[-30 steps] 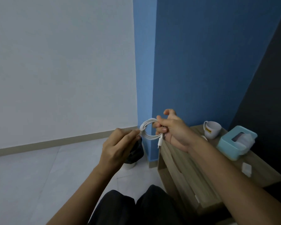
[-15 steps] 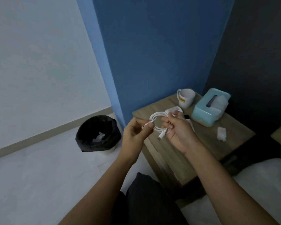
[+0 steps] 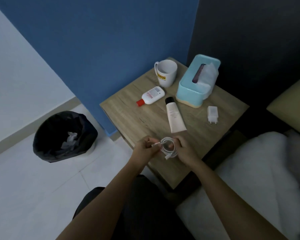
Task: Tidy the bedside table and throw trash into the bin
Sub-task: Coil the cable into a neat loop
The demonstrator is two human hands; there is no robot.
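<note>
A coiled white charging cable point(image 3: 169, 147) hangs between both hands just above the near edge of the wooden bedside table point(image 3: 132, 116). My left hand point(image 3: 145, 148) pinches one plug end of it. My right hand point(image 3: 184, 149) grips the coil's right side. On the table lie a white bottle with a red cap point(image 3: 151, 96), a pale tube with a black cap point(image 3: 174, 117) and a white charger plug point(image 3: 212, 114). A white mug point(image 3: 166, 73) and a light blue tissue box point(image 3: 197, 84) stand at the back. The black-lined bin point(image 3: 64, 135) on the floor to the left holds crumpled white paper.
A blue wall rises behind the table, with a dark wall to its right. A bed with white bedding point(image 3: 260, 170) lies to the right of the table. Pale floor tiles point(image 3: 33, 187) spread around the bin. My dark-clad legs point(image 3: 137, 213) are at the bottom.
The view has tilted down, so the whole tabletop and the bin now show. Both hands have come lower with the cable, from mid-air to just over the table's near edge.
</note>
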